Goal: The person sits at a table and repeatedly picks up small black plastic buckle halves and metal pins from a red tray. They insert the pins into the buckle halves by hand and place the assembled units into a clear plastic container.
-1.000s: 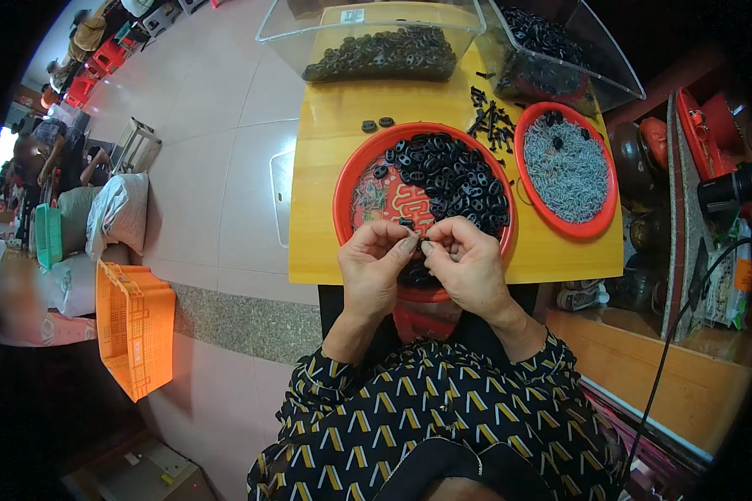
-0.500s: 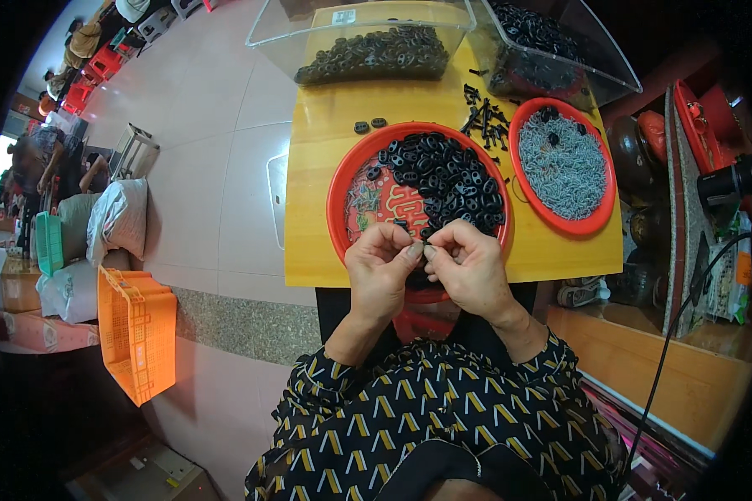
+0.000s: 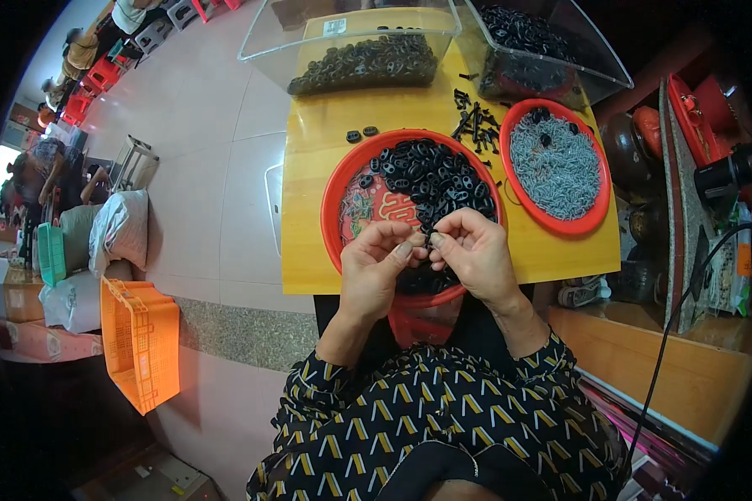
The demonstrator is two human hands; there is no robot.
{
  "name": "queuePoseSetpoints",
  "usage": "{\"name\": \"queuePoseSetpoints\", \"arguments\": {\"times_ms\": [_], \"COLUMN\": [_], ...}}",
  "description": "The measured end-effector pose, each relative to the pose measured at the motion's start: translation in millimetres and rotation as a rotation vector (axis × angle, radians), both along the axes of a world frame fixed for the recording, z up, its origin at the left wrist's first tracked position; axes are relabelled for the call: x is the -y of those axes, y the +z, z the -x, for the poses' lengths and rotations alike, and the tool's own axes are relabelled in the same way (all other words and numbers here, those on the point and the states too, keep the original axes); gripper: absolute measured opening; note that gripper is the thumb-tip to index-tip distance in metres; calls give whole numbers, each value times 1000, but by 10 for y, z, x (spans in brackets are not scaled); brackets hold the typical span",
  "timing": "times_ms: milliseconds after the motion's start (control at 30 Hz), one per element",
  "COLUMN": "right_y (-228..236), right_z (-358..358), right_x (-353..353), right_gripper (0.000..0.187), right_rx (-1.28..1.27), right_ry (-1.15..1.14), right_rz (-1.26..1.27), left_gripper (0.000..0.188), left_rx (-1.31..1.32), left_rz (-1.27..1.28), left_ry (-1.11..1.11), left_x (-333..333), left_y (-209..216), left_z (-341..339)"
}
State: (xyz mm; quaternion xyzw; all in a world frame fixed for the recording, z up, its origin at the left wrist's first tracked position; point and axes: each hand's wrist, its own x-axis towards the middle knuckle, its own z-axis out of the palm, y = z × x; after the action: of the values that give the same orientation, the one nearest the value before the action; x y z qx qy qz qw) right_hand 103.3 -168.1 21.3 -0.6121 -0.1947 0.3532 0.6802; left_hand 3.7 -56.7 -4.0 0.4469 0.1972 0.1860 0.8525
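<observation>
Over the near part of a round red tray (image 3: 332,209), my left hand (image 3: 374,265) and my right hand (image 3: 479,257) meet fingertip to fingertip. Both are closed in a pinch. Something small and dark shows between the fingertips, too hidden to name. Many black oval pieces with two holes (image 3: 443,179) fill the tray's right side and reach under my hands. The tray's patterned floor shows on the left, with a few small thin bits on it. To the right, an oval red tray (image 3: 572,227) holds a heap of silvery screws (image 3: 551,179) and a few black pieces.
Two clear bins of black parts, one at the back left (image 3: 263,43) and one at the back right (image 3: 597,63), stand on the yellow table (image 3: 309,259). Loose black bolts (image 3: 476,123) lie between the trays. An orange crate (image 3: 146,351) stands on the floor at left. A cable (image 3: 662,342) hangs at right.
The view has shifted slightly. My fingertips have moved a little within the pinch and my left fingers have turned somewhat; both hands stay together over the tray.
</observation>
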Motion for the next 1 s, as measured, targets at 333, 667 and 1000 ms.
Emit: {"name": "queuePoseSetpoints", "arguments": {"times_ms": [333,667,1000], "right_y": [-50,-67,-29], "right_z": [-114,-156,-92], "right_x": [147,174,125], "right_gripper": [11,9,8], "right_rx": [92,31,-106], "right_ry": [-63,-3,68], "right_rz": [69,50,12], "left_gripper": [21,14,14], "left_rx": [-160,-223,-46], "left_rz": [-1433,-1646,-29], "left_ry": [122,27,-118], "left_x": [-290,-287,-233], "left_y": [-64,-164,-39], "left_z": [-466,-574,-74]}}
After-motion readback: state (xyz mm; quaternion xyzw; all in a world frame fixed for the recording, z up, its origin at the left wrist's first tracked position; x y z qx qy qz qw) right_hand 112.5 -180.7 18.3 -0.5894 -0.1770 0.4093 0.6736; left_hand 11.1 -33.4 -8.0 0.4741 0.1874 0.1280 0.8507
